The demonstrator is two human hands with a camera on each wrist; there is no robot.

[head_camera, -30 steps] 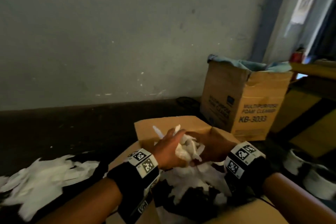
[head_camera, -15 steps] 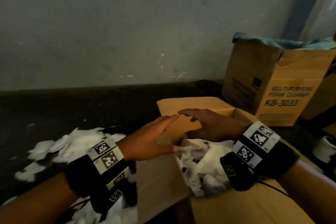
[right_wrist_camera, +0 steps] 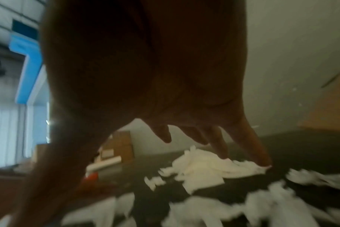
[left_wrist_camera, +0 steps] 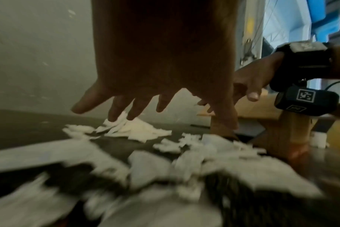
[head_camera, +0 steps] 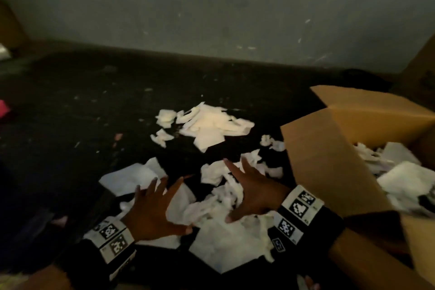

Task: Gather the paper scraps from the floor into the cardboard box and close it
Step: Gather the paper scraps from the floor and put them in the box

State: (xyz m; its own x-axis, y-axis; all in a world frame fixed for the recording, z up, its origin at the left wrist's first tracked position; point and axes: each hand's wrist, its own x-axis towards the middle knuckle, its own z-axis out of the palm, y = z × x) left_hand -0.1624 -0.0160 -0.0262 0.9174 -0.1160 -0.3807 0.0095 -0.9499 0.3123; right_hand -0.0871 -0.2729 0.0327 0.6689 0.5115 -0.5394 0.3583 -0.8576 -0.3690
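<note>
White paper scraps (head_camera: 221, 223) lie in a loose heap on the dark floor in front of me, with a second pile (head_camera: 207, 125) farther back. The open cardboard box (head_camera: 329, 172) stands at the right with scraps (head_camera: 404, 176) inside. My left hand (head_camera: 155, 207) hovers over the near heap with fingers spread and straight, holding nothing. My right hand (head_camera: 249, 190) is beside it, fingers spread over the scraps, also holding nothing. In the left wrist view my left hand (left_wrist_camera: 145, 99) hangs above the scraps (left_wrist_camera: 138, 129); in the right wrist view my right hand (right_wrist_camera: 204, 138) does the same.
A grey wall (head_camera: 211, 7) bounds the floor at the back. A pink object (head_camera: 3, 110) lies at the far left edge. Part of another cardboard box (head_camera: 421, 73) shows at the far right. Dark floor (head_camera: 70, 113) stretches left of the scraps.
Both hands have left the box, where they had released a bunch of scraps, and swung left and down to the heap on the floor. My view has turned left.
</note>
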